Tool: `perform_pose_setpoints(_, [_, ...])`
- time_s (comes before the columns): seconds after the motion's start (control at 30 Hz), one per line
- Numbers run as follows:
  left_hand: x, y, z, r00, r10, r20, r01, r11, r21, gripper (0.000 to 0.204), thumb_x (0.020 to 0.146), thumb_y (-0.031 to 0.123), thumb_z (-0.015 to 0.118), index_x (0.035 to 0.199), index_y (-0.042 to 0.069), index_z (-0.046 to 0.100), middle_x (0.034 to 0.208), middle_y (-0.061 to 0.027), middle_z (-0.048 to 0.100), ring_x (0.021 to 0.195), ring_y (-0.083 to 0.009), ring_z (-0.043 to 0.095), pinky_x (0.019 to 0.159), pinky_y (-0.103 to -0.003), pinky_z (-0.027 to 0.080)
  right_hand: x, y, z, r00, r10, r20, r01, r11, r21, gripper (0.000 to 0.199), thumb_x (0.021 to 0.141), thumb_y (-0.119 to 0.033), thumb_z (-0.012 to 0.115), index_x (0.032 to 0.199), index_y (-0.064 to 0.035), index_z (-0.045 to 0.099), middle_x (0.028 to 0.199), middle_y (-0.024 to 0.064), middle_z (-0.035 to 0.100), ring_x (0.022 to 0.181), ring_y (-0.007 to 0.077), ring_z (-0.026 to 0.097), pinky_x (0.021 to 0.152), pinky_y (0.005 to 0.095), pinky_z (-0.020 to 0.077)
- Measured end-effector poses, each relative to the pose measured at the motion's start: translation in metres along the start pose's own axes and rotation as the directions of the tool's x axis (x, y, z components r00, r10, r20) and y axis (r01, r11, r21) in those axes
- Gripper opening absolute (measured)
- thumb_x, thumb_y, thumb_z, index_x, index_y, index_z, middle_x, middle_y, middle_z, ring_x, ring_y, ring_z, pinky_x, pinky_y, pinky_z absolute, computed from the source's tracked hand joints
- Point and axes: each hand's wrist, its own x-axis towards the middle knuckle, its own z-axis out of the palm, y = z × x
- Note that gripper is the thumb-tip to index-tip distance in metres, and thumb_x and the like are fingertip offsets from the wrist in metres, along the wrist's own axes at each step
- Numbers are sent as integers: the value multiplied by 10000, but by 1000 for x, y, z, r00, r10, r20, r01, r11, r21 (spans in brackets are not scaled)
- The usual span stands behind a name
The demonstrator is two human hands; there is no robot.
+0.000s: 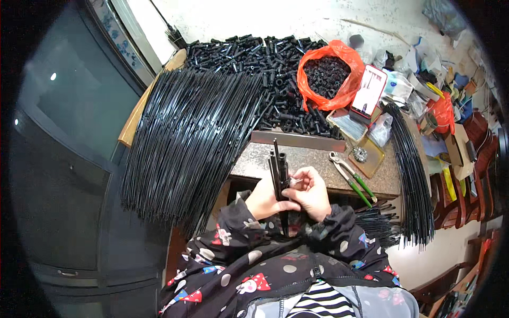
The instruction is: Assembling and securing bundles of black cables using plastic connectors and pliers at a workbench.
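My left hand (263, 200) is closed around a small upright bundle of thin black rods (275, 172), held over the front edge of the table. A thicker black tube (283, 167) with a hollow top end stands among them. My right hand (312, 195) is closed beside it, its thumb against the bundle. Something small and pale shows between the right fingers, too small to name. The lower ends of the rods hang below my hands, partly hidden by the sleeves.
A wide sheaf of black rods (185, 143) covers the left side. Black tube fittings (228, 55) are heaped behind a metal strip (297, 141). To the right lie a red bag (306, 79) of small black parts, a phone (369, 91), green-handled pincers (352, 179) and more rods (411, 175).
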Motion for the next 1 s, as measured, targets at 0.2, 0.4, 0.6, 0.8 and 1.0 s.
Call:
perform_pose_setpoints(0.2, [-15,-6,5,976,-215,25,214,941,-262,245,778,205,628,895,10,537,810,-54,552,793,-155,542,706,-280,430,-14,0,8,966,-259,-27,229,895,-382,180,687,66,646,812,-25,553,772,13,539,708,59,510,622,188,432])
perform_pose_setpoints(0.4, [-3,1,13,939,-343,-13,300,838,-456,158,786,141,615,817,13,526,785,-26,543,762,-105,522,702,-255,422,-8,8,12,951,-281,-129,228,918,-324,344,659,18,685,942,-40,498,794,11,499,694,79,488,641,194,404])
perform_pose_setpoints(0.6, [-2,8,22,962,-232,-145,112,819,-563,44,787,26,558,818,1,540,815,-60,570,798,-159,561,737,-278,438,2,-26,6,1000,-13,25,20,950,-310,571,588,-69,725,1076,-84,429,936,27,431,805,93,449,669,238,401])
perform_pose_setpoints(0.8, [15,12,19,950,-283,-134,172,829,-532,230,751,-52,503,978,-15,511,889,-74,571,849,-155,547,769,-278,431,-3,-37,13,740,-644,193,534,389,-751,131,600,-23,683,678,-39,579,712,90,527,695,247,499,619,325,425])
perform_pose_setpoints(1.0, [39,63,-20,991,-135,-6,117,876,-468,85,815,-49,477,875,3,447,911,-146,586,829,-198,577,775,-311,445,-25,-90,1,438,-694,571,783,-17,-622,323,619,-4,656,937,9,597,755,66,546,671,237,541,604,336,449])
